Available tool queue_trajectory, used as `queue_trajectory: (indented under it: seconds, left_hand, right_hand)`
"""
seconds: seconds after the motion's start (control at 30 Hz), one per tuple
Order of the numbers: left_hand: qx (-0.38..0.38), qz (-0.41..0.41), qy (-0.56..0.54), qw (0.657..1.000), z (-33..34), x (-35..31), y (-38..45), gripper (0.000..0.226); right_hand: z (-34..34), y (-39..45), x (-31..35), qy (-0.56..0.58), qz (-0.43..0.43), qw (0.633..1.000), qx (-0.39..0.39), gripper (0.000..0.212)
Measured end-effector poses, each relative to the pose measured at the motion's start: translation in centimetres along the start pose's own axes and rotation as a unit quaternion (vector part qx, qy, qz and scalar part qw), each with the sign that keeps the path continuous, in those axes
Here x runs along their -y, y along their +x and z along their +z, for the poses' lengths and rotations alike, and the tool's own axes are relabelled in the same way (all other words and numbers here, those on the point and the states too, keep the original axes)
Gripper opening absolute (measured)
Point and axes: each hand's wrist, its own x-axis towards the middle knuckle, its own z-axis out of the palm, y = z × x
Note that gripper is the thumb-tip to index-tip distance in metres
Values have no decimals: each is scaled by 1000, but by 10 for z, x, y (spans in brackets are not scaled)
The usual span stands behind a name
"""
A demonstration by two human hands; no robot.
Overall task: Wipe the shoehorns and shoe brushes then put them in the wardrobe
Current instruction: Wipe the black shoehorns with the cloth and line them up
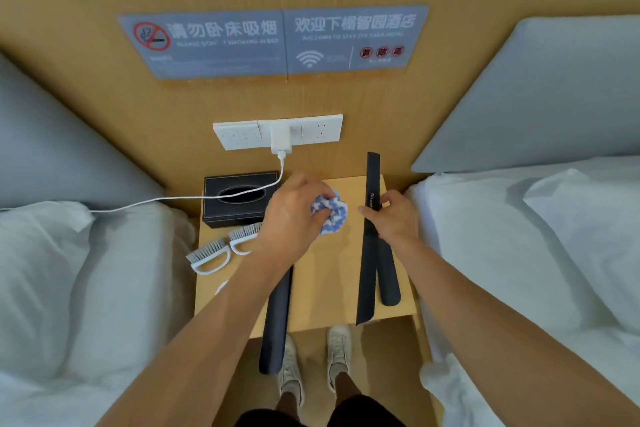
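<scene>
my left hand (289, 215) grips the cloth (330, 211), my right hand (391, 217) pinches a shoehorn (370, 236); wiping barely begun, brushes (209, 255) still on the bench (325, 274).

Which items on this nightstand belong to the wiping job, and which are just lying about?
Job items: blue-and-white cloth in the left hand; black shoehorn held by the right hand; two more shoehorns; two white-handled brushes.

Lying about: tissue box; charger and its cable; wall signs; pillows.
</scene>
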Motion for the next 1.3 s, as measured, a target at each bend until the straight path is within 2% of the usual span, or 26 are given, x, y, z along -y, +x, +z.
queue_trajectory:
  seconds: [0.13,0.23,0.6,0.87,0.97,1.1,1.3]
  left_hand:
    - [21,-40,-6,999,19,21,-7,21]
    - [25,-57,4,998,32,39,-5,22]
    - [38,-99,21,994,76,91,-2,20]
    - [40,-113,15,993,97,110,-9,24]
    - [36,-126,4,991,100,115,-12,25]
    - [38,-129,1,991,98,119,-12,24]
    - [9,-128,3,992,84,122,-11,24]
  right_hand:
    - [28,17,-32,-110,3,994,20,35]
    - [50,34,-47,-176,6,984,29,42]
    - [102,98,-67,-296,2,954,51,47]
    - [120,140,-78,-352,-12,934,56,24]
    - [121,150,-83,-375,-11,925,62,39]
    - [123,150,-82,-396,-28,915,79,27]
    - [123,132,-71,-391,-40,918,56,47]
